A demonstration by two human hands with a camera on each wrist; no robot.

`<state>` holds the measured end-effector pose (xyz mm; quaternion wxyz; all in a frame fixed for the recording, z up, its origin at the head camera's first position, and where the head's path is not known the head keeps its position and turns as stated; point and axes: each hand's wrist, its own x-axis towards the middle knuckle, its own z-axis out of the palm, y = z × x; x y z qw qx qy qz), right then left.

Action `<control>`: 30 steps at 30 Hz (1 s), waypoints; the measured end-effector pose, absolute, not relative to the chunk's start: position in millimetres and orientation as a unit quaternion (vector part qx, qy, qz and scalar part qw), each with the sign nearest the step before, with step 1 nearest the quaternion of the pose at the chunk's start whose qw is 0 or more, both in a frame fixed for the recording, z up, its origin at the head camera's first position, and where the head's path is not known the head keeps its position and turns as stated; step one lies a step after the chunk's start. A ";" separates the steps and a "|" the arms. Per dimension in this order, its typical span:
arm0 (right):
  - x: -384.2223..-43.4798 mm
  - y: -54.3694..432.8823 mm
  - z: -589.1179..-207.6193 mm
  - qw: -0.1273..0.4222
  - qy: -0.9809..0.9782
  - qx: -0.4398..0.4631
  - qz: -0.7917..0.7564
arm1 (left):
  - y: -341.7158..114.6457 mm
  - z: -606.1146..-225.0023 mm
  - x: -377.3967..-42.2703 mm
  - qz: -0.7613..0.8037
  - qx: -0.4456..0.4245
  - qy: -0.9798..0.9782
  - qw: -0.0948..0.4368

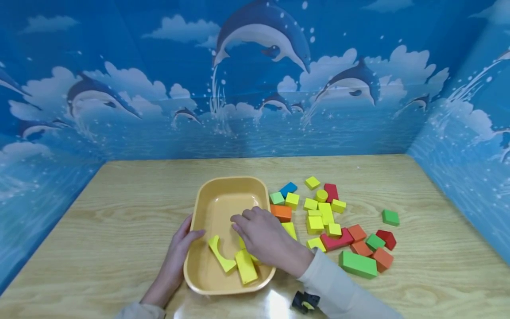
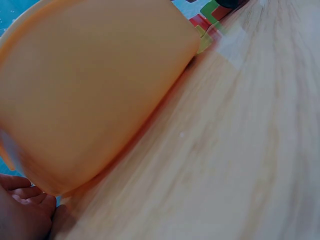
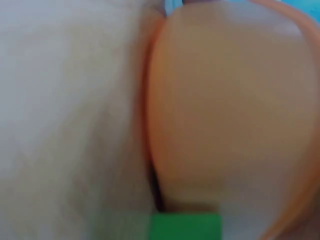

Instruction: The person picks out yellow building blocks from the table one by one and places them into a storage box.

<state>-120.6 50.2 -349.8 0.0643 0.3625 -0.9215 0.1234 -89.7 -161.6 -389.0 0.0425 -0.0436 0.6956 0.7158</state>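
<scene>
A yellow-orange plastic tub [image 1: 223,188] stands on the table with several yellow blocks inside, among them a curved arch [image 1: 223,259] and a rectangular block [image 1: 246,266]. My left hand [image 1: 181,248] grips the tub's left side, thumb over the rim and fingers outside; part of that hand [image 2: 25,212] also shows in the left wrist view against the tub's wall [image 2: 95,90]. Over the inside of the tub, my right hand [image 1: 264,235] has its fingers bent, with yellow pieces partly hidden beneath it. Whether it holds a block is hidden.
Right of the tub lie several loose blocks: yellow [image 1: 314,225], red [image 1: 336,240], orange [image 1: 281,213], blue [image 1: 288,189] and a long green block [image 1: 357,264]. A small black object [image 1: 305,302] is beside the right sleeve. A dolphin-printed backdrop [image 1: 255,124] bounds the table.
</scene>
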 end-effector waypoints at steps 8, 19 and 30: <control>-147.5 96.2 -317.4 0.118 -0.931 0.282 0.197 | -162.0 -386.6 -87.7 0.719 -0.053 0.692 0.035; -188.9 175.6 -317.4 -0.097 -0.986 0.071 0.117 | -164.0 -386.2 -87.1 0.720 -0.045 0.692 0.036; -191.7 180.6 -320.1 -0.121 -0.987 0.053 0.091 | -160.8 -389.7 -90.8 0.723 -0.040 0.688 0.034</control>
